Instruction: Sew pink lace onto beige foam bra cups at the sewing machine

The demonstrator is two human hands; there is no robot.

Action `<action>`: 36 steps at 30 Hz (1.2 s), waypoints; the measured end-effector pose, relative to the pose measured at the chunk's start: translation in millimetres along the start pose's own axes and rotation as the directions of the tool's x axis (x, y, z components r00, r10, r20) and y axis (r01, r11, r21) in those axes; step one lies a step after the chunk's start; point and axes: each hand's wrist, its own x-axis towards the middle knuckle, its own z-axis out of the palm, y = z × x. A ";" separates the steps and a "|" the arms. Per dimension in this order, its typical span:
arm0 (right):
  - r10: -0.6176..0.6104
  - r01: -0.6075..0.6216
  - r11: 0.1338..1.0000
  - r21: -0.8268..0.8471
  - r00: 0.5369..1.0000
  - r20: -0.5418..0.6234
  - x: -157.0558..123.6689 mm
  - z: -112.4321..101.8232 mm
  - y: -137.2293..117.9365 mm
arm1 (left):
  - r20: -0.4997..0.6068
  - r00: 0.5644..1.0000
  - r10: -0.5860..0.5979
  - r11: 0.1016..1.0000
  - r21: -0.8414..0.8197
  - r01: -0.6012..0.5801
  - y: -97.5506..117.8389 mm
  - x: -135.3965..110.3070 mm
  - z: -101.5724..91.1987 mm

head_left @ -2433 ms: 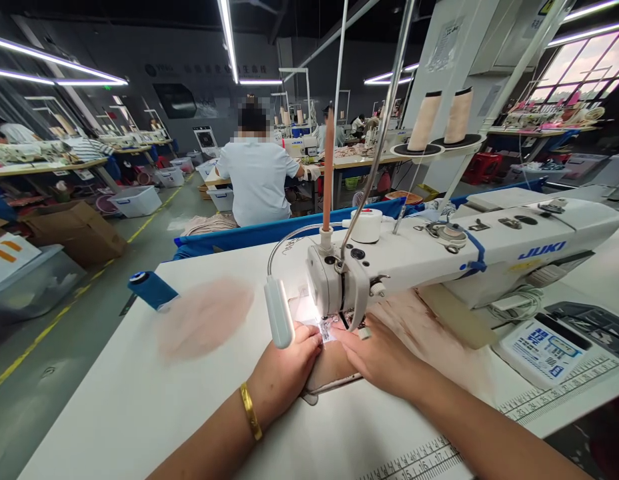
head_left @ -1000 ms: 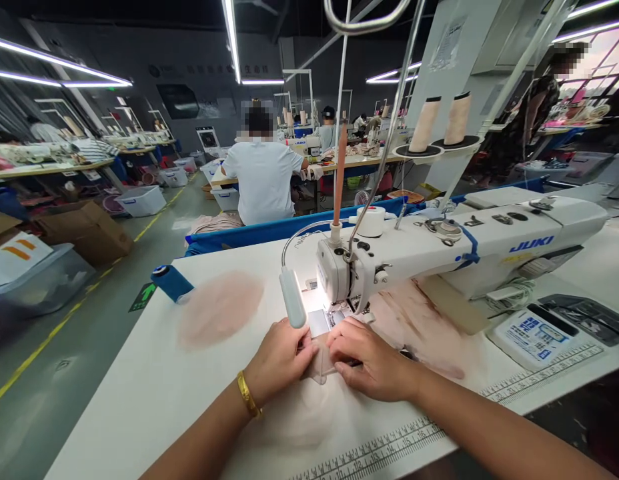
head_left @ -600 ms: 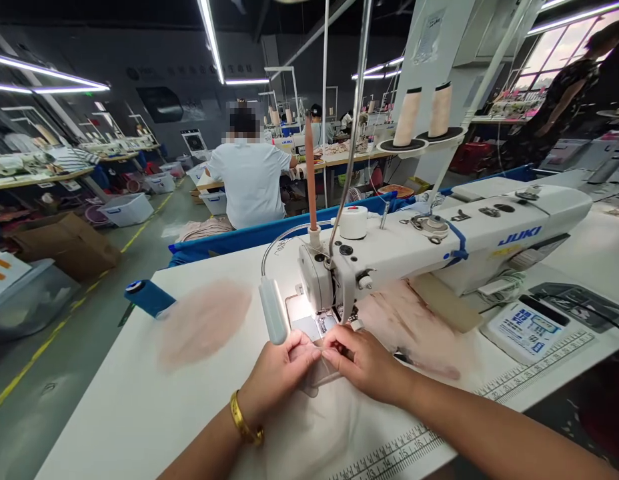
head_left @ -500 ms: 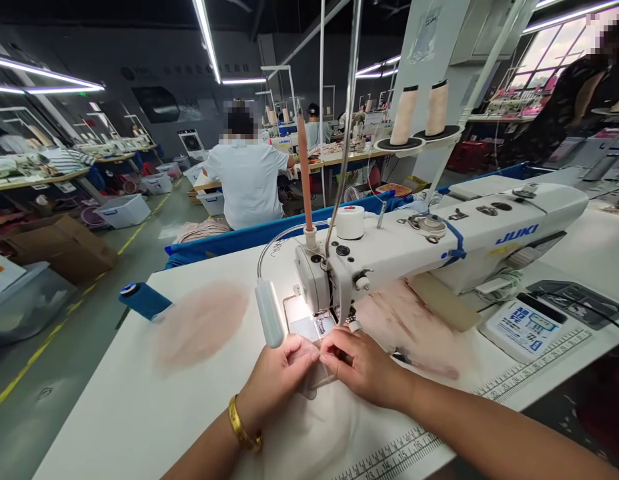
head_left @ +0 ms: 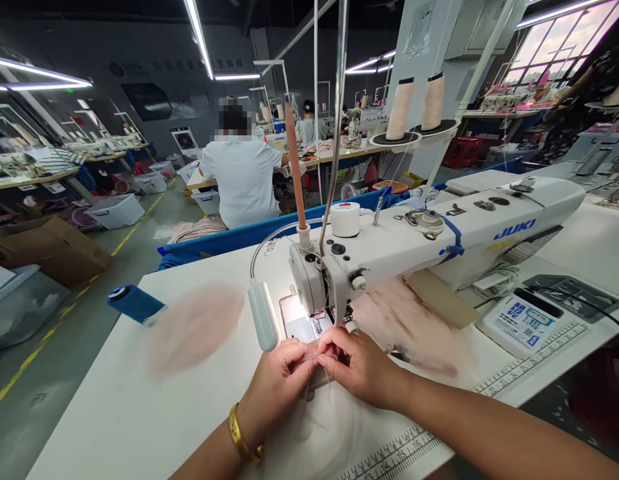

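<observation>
Thumb and fingers of my left hand (head_left: 278, 375), with a gold bangle at its wrist, are closed on the edge of a thin, sheer pale fabric (head_left: 322, 430). My right hand (head_left: 363, 365) pinches the same edge, its fingertips almost meeting the left ones. Both hands are just in front of the presser foot (head_left: 320, 324) of a white sewing machine (head_left: 394, 243). The rest of the sheer fabric hangs toward me over the table, hard to tell from the white top. A small lamp (head_left: 263, 317) lights the needle area.
Pinkish sheer pieces (head_left: 197, 327) lie at left, more pink fabric (head_left: 404, 320) at right under the machine arm. A blue thread cone (head_left: 134, 303) lies at the left edge. A white container (head_left: 522, 323) stands right, near a printed ruler (head_left: 399, 453). A person (head_left: 242, 177) sits ahead.
The camera view has shifted slightly. My left fingers have curled further over the fabric edge, and both hands keep their pinch close to the presser foot.
</observation>
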 end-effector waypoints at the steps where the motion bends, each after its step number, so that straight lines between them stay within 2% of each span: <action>1: 0.008 -0.008 1.000 0.004 1.000 0.006 0.0 0.1 0.0 | 0.002 1.000 0.001 1.000 0.005 -0.001 -0.1 0.0 0.2; 17: 0.058 -0.060 0.997 0.055 0.998 0.037 -0.1 -0.8 -0.6 | -0.032 0.988 0.148 0.986 0.086 -0.145 -1.0 -1.4 1.4; 21: 0.006 -0.006 1.000 0.017 1.000 0.020 -1.8 0.2 2.5 | -0.049 0.985 0.167 0.982 0.102 -0.161 0.3 -1.7 1.6; 25: -0.133 0.130 0.987 -0.095 0.991 -0.028 -1.5 1.0 4.4 | -0.060 0.983 0.174 0.978 0.128 -0.166 1.4 -3.6 2.4; 28: -0.218 0.204 0.962 -0.180 0.974 -0.064 -0.5 1.7 4.9 | -0.058 0.987 0.153 0.978 0.150 -0.143 2.5 -4.7 3.3; 32: -0.247 0.227 0.951 -0.210 0.966 -0.076 -0.4 1.2 4.3 | -0.046 0.995 0.088 0.987 0.140 -0.081 2.9 -5.2 5.0; 36: -0.206 0.191 0.965 -0.180 0.976 -0.070 -1.5 -1.0 4.4 | 0.004 1.000 0.008 0.999 -0.041 -0.008 3.8 -4.7 5.6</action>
